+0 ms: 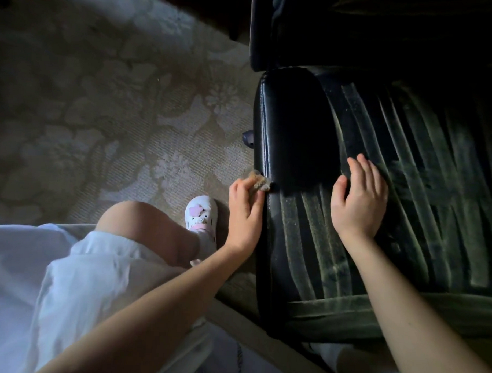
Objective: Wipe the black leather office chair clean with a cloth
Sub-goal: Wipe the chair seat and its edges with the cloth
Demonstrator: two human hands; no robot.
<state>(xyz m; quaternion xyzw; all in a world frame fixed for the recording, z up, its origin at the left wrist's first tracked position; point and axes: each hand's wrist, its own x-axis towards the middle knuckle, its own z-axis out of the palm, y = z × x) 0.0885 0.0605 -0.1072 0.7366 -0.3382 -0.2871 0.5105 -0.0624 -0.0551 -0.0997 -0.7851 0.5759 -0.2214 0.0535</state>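
Resting on floral carpet (pixel 130 112), dusty black chair (pixel 297 118), cloth (pixel 260 182) at edge

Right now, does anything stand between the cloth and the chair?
Nothing visible does. The left hand holds the cloth against the side edge of the chair. The right hand lies flat on the seat, apart from the cloth.

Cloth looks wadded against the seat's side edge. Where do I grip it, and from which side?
Grip the cloth by its bunched near end, coming from the carpet side, as the left hand does now: the side of the chair backs its other face, so only the outward part is free. It is a small crumpled wad, so a thumb-and-fingers pinch should suit.
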